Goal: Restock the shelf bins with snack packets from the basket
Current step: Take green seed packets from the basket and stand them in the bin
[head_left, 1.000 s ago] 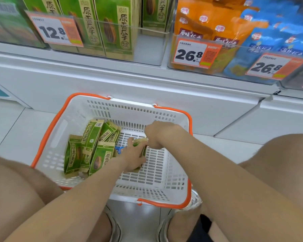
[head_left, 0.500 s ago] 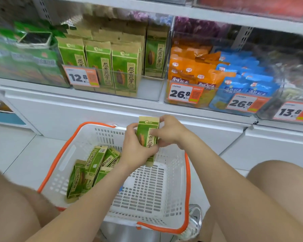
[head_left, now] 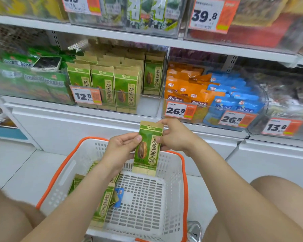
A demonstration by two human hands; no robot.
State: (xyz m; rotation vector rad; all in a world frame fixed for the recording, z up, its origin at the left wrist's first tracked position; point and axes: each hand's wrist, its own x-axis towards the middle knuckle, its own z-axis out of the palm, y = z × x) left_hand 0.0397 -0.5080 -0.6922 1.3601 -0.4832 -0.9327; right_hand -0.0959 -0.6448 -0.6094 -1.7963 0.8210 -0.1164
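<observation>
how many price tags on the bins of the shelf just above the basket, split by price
12.8 tag: 1
26.8 tags: 2
13.8 tag: 1
Total: 4

Price tags [head_left: 85, 96] read 12.8 on the green-packet bin; 26.8 twice at 3 o'clock; 13.8; 39.8 at 1 o'clock.

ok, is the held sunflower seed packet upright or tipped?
Upright, leaning slightly. The sunflower seed packet stands top edge up above the basket, pinched by the left hand and right hand.
</observation>
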